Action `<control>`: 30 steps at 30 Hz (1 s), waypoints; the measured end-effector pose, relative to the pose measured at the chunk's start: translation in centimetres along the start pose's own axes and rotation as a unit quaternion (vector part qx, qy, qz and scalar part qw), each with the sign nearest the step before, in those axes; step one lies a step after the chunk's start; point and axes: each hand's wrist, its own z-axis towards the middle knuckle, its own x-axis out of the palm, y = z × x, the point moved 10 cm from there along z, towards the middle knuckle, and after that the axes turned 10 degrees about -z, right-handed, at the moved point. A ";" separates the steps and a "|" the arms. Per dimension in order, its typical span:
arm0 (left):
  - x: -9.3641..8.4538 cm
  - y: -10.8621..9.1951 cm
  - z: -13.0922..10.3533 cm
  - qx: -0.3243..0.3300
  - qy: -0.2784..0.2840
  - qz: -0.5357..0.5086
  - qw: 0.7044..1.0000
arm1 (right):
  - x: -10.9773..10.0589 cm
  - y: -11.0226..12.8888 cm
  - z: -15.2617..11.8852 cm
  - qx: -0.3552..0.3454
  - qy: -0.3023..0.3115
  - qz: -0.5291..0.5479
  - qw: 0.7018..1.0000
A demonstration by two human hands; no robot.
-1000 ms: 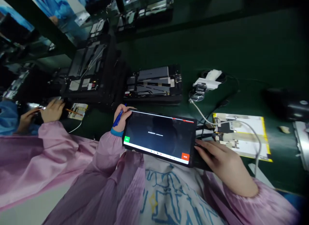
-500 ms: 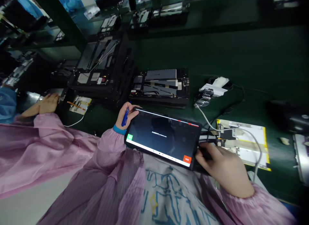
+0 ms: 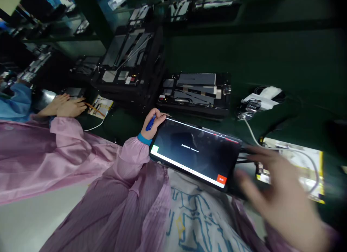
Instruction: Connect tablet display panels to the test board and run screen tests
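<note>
My left hand (image 3: 152, 126) grips the upper left corner of a tablet screen (image 3: 196, 152) and has a blue pen (image 3: 150, 122) tucked in its fingers. The screen is lit, dark with a white bar, a green square at lower left and a red one at lower right. Beyond the right edge, my right hand (image 3: 282, 187) hangs blurred, thumb and fingers apart, holding nothing that I can see. Past that edge lies a white and yellow battery board (image 3: 300, 156), partly behind my right hand, with a white cable (image 3: 252, 131) running over it.
Behind the screen lies an opened tablet body (image 3: 195, 95), left of it a tall stack of such bodies (image 3: 127, 64). A cable bundle with a small meter (image 3: 251, 107) sits at right. At left, a co-worker's hands (image 3: 63, 104) rest near another board (image 3: 100, 105).
My right hand has let go of the screen's right edge and moved right and nearer, its fingers spreading. My left hand still holds the screen. The whole view has shifted somewhat.
</note>
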 end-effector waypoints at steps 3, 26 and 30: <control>0.0 -0.2 -0.3 0.002 -0.016 0.011 1.000 | 4.6 12.1 1.6 -0.199 0.081 0.061 0.975; 0.0 -0.8 -0.5 0.030 -0.018 0.009 0.999 | 5.3 1.8 1.4 -0.001 0.103 -0.079 0.992; -0.2 -0.7 -0.5 0.027 -0.024 0.013 0.999 | 5.6 2.9 1.9 -0.016 0.114 -0.063 0.991</control>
